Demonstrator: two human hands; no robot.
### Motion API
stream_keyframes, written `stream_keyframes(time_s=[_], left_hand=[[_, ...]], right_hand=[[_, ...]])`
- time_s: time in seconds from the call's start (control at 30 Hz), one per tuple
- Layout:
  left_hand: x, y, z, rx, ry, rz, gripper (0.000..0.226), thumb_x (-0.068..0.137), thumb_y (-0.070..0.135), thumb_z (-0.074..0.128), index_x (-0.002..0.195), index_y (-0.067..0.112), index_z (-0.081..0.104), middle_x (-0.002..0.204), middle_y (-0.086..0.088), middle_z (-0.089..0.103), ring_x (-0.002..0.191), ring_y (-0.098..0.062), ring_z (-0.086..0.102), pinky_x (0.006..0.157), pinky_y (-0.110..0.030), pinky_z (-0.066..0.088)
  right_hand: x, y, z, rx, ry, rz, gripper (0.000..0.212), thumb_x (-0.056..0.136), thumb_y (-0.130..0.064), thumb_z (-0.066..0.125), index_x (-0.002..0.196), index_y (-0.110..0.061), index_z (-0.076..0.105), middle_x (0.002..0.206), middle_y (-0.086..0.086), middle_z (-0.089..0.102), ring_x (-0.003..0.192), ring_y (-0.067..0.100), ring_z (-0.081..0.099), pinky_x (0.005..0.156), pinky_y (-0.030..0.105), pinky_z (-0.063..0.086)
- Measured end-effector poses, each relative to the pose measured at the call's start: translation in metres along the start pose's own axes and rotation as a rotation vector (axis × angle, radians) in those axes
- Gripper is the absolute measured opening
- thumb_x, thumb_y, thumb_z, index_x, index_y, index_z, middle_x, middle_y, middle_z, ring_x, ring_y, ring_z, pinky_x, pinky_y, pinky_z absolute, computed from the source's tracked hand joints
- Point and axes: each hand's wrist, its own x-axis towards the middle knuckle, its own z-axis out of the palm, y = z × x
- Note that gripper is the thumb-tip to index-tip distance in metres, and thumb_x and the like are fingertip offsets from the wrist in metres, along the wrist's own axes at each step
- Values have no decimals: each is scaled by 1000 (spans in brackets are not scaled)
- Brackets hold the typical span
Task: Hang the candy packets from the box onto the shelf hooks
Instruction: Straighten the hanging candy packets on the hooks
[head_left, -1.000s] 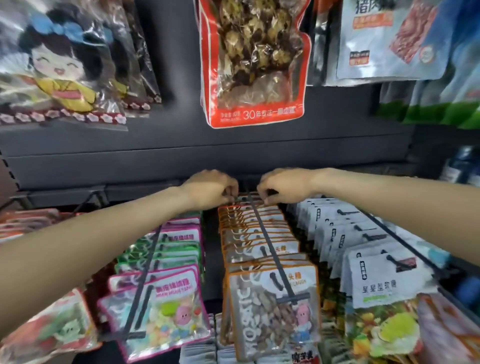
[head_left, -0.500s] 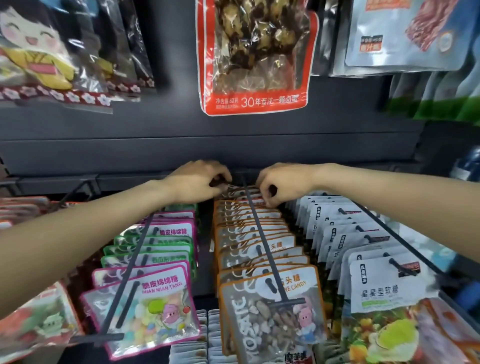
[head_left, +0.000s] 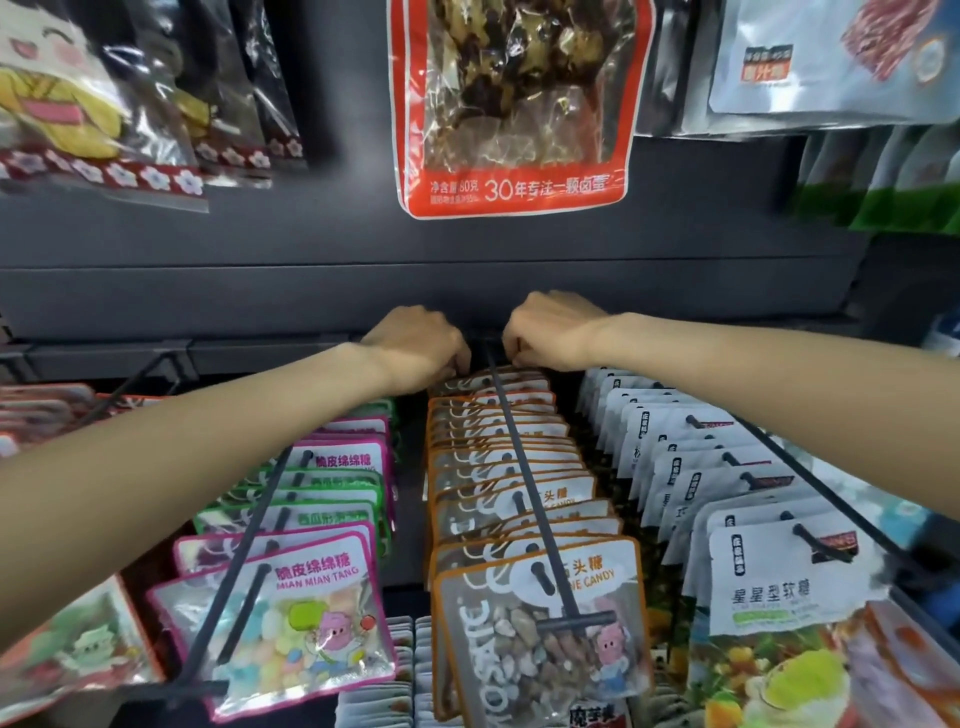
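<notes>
Both hands, left (head_left: 415, 345) and right (head_left: 550, 332), reach farther back, fingers curled on orange-edged candy packets (head_left: 493, 395) along the black hook (head_left: 524, 483); I should push evenly.

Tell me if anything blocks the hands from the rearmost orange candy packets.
Nothing visible does. The left hand and right hand are already at the back of the orange-edged packets, either side of the middle hook. Their fingers are hidden.
</notes>
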Motion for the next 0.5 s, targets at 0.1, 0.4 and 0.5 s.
stream_keyframes(time_s=[0.1,0.4,0.5], left_hand=[[0,-1,2,-10,-7,17,32,97,18,47,121,31,64,122,-1,65,107,-25,60,86,-34,49],[-5,-10,10,-199,-14,8,21,95,20,52,112,25,64,119,-3,65,106,-25,60,88,-35,47],[-8,-12,5,-287,16,-26,21,95,20,54,113,24,63,118,-1,64,102,-21,60,87,-32,47]], right_hand=[[1,-3,-1,-60,-19,-26,21,95,-15,54,107,-19,71,102,4,63,78,20,50,66,28,38],[-6,-2,-1,-85,-63,-49,21,96,-18,48,106,-21,66,106,3,62,84,22,53,66,29,38],[-7,2,-1,-41,-55,-33,19,96,-20,51,111,-22,64,114,2,61,94,23,56,70,31,40]])
